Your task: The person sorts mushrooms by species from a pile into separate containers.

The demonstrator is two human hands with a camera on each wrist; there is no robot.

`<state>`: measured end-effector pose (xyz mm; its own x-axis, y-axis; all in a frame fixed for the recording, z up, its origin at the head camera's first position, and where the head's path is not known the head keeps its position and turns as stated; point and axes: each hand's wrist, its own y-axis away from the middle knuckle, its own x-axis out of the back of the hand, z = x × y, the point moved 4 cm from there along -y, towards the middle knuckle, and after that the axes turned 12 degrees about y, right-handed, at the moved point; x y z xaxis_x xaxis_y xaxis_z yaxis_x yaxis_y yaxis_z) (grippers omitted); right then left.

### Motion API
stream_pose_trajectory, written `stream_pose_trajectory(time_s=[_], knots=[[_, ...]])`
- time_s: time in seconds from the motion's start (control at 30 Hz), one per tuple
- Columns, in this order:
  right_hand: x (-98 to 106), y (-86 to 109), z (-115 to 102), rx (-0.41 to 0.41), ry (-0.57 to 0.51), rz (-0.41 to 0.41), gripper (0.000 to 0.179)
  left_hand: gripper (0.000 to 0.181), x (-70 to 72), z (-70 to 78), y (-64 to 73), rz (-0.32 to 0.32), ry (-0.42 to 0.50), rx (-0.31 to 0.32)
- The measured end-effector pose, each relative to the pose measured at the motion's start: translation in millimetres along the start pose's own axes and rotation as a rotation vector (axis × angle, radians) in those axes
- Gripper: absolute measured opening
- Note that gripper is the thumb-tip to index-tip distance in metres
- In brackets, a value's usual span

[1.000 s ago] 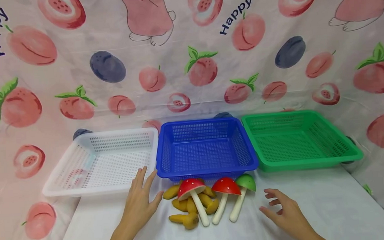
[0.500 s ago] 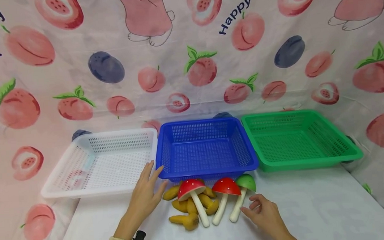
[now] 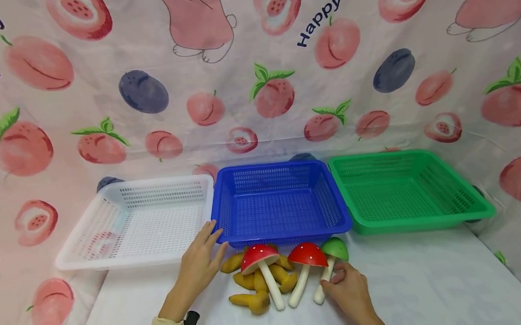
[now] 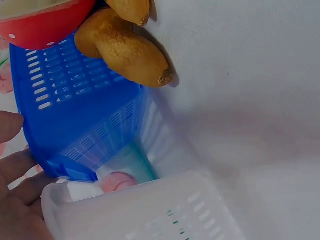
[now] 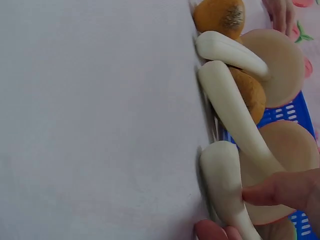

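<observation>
My right hand (image 3: 350, 290) pinches the white stem (image 5: 220, 175) of a green-capped toy mushroom (image 3: 336, 248), thumb on one side and fingertips on the other. That mushroom leans cap-away on the white cloth. Left of it lie a red mushroom with white dots (image 3: 307, 255) and another red mushroom (image 3: 257, 257), which rests over several yellow-brown, knobbly gourd-like pieces (image 3: 258, 302). My left hand (image 3: 197, 268) holds nothing; its fingers are spread and extended near the corner where the blue basket (image 4: 75, 110) meets the white basket (image 4: 125, 215).
Three baskets stand in a row behind the pile: the white basket at left, the blue basket in the middle and a green basket (image 3: 422, 220) at right. White cloth (image 3: 430, 276) covers the table. A fruit-print curtain (image 3: 254, 40) hangs behind.
My right hand has moved left and taken hold of the green mushroom's stem. My left hand has shifted right and slightly up toward the blue basket's near corner.
</observation>
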<state>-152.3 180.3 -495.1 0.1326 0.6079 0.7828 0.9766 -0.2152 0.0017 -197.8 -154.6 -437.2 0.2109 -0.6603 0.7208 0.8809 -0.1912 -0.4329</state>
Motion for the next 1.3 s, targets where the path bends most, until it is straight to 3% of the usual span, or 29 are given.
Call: stream_pose_trajectory(time_s=[0.23,0.37,0.6,0.87,1.3], knots=[[6.1,-2.8,10.5,-0.142,-0.091,-0.065,0.042,0.041,-2.5,0.7,-3.3,0.042,-0.008,-0.034],[10.5,-2.0,17.3,-0.167,-0.117,-0.112,0.036,0.040,-2.7,0.4,-4.4,0.051,-0.015,-0.043],[22.8,0.5,25.9,-0.166,-0.070,-0.137,0.034,0.040,-2.1,-0.7,-5.0,0.042,-0.021,-0.043],[41.2,4.9,34.1,-0.156,-0.041,-0.090,0.037,0.040,-2.3,-0.9,-4.5,0.052,-0.029,-0.054],[72.9,15.1,27.6,-0.060,0.052,0.017,0.036,0.040,-3.4,1.3,0.4,0.088,-0.053,-0.087]])
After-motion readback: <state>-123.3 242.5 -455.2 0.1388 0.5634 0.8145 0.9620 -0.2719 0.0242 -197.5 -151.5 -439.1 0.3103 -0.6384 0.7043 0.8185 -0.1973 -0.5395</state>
